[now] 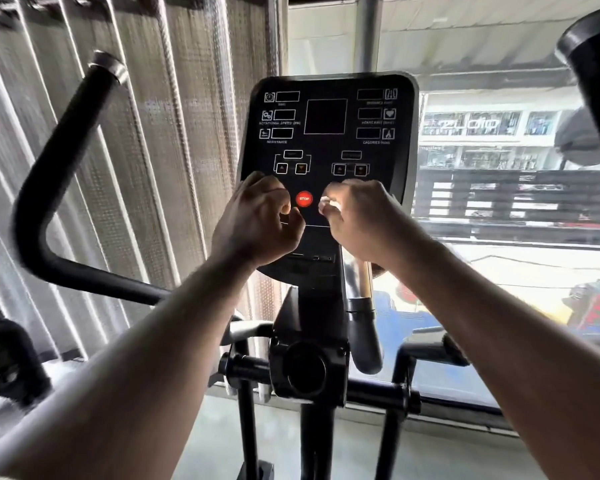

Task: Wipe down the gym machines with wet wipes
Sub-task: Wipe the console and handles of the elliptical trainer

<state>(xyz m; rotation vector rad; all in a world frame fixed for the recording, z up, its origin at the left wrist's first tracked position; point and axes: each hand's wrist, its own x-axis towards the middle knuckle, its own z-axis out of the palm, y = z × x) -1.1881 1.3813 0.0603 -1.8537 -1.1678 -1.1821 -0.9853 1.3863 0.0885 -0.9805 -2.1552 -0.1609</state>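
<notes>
A black console [326, 116] of an elliptical machine faces me, with dark display windows, arrow buttons and a red STOP button [304, 199]. Both my hands are raised in front of its lower half, one on each side of the STOP button. My right hand [357, 220] has its fingers curled and pinches a small white wet wipe [327, 204] at the fingertips. My left hand [260, 220] is also curled, knuckles toward me. A pale spot shows at its fingertips, and whether it holds anything is unclear.
A black curved handlebar [59, 161] rises at the left and another grip [593, 64] at the upper right. The machine's column and pivot hub [307, 368] stand below the console. Grey vertical blinds [174, 133] hang at the left. A window [499, 168] onto a street is at the right.
</notes>
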